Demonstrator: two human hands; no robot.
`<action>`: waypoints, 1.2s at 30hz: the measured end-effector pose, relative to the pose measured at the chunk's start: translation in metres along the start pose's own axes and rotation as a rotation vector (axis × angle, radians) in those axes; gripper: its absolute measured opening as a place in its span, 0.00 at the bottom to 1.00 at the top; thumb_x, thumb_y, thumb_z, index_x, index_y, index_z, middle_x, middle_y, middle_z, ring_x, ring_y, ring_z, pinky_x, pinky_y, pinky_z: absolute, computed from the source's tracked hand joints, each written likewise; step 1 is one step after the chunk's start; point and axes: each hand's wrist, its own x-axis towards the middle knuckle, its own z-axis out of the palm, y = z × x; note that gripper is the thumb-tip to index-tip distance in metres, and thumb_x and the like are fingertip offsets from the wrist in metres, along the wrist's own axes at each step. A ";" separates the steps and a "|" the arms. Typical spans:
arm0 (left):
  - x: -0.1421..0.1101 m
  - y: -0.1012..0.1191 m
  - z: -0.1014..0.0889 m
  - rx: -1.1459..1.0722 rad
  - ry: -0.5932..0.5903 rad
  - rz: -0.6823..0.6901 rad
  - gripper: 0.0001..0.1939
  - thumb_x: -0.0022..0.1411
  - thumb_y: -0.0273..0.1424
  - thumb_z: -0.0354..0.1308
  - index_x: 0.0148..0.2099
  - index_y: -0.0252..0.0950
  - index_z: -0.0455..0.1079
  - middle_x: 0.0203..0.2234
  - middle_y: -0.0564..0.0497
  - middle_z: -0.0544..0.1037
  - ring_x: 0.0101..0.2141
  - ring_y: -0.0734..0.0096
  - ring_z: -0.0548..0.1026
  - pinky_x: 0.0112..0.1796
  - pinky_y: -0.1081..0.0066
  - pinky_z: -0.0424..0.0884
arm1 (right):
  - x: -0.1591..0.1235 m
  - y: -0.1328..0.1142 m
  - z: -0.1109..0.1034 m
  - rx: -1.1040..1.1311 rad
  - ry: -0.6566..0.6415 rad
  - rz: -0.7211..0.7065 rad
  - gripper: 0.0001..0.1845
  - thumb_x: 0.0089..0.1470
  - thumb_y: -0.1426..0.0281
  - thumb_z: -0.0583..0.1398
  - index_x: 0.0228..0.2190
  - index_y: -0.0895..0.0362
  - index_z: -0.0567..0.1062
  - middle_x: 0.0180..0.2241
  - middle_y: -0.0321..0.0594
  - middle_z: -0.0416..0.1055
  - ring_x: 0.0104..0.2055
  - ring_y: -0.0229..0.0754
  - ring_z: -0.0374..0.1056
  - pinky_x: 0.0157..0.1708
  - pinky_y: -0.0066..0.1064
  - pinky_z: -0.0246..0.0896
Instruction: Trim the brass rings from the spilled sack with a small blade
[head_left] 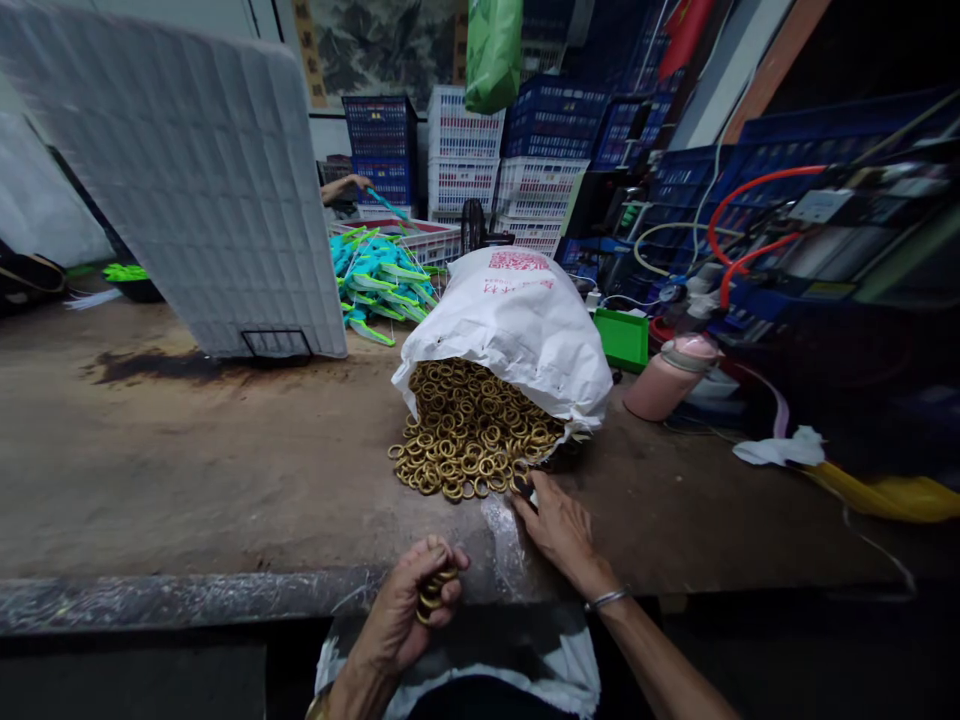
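The white sack (pixel 517 325) lies on its side on the surface (pixel 300 470) — its long axis running away from the person, its open mouth facing them. It is creased, with red print near the far end. Brass-coloured rings (pixel 472 435), round and dull-shiny, spill from the mouth in a heap. The right hand (pixel 559 525), partly open, touches the heap's near edge; the left hand (pixel 420 595) — curled closed — holds several rings.

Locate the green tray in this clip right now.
In the head view, the green tray sits on the right half of the table, between the white sack and the pink bottle.
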 end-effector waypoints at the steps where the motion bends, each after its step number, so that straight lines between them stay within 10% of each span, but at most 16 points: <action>1: 0.001 -0.001 -0.001 -0.014 0.004 -0.004 0.13 0.50 0.33 0.61 0.29 0.34 0.59 0.26 0.54 0.68 0.18 0.85 0.62 0.14 0.84 0.46 | 0.000 0.000 0.000 -0.021 -0.022 0.000 0.12 0.55 0.64 0.52 0.41 0.54 0.65 0.38 0.43 0.71 0.33 0.43 0.68 0.28 0.29 0.51; 9: 0.002 -0.003 0.002 0.022 0.054 0.009 0.15 0.50 0.36 0.61 0.29 0.36 0.56 0.20 0.59 0.64 0.15 0.86 0.60 0.13 0.84 0.45 | -0.011 -0.012 0.003 0.117 -0.070 -0.128 0.08 0.53 0.72 0.52 0.35 0.55 0.68 0.31 0.40 0.72 0.33 0.41 0.67 0.28 0.28 0.49; 19: 0.011 -0.002 0.014 0.588 0.268 0.314 0.12 0.53 0.39 0.55 0.34 0.35 0.63 0.12 0.62 0.60 0.12 0.83 0.55 0.14 0.81 0.52 | -0.015 -0.050 0.008 0.819 -0.177 -0.028 0.08 0.47 0.66 0.53 0.26 0.57 0.68 0.20 0.32 0.63 0.23 0.35 0.57 0.23 0.24 0.51; 27: 0.015 -0.002 0.006 1.025 0.069 0.672 0.10 0.58 0.29 0.49 0.38 0.35 0.71 0.31 0.48 0.76 0.34 0.67 0.72 0.38 0.70 0.66 | -0.029 -0.063 0.005 1.314 -0.554 0.309 0.14 0.44 0.60 0.56 0.31 0.54 0.62 0.14 0.22 0.55 0.11 0.26 0.41 0.11 0.20 0.34; 36: 0.019 -0.004 -0.001 0.953 0.104 0.605 0.07 0.58 0.31 0.50 0.33 0.35 0.68 0.23 0.53 0.72 0.26 0.73 0.68 0.31 0.74 0.64 | -0.032 -0.071 -0.006 1.404 -0.647 0.307 0.16 0.42 0.56 0.57 0.27 0.54 0.61 0.15 0.23 0.56 0.11 0.25 0.41 0.10 0.20 0.35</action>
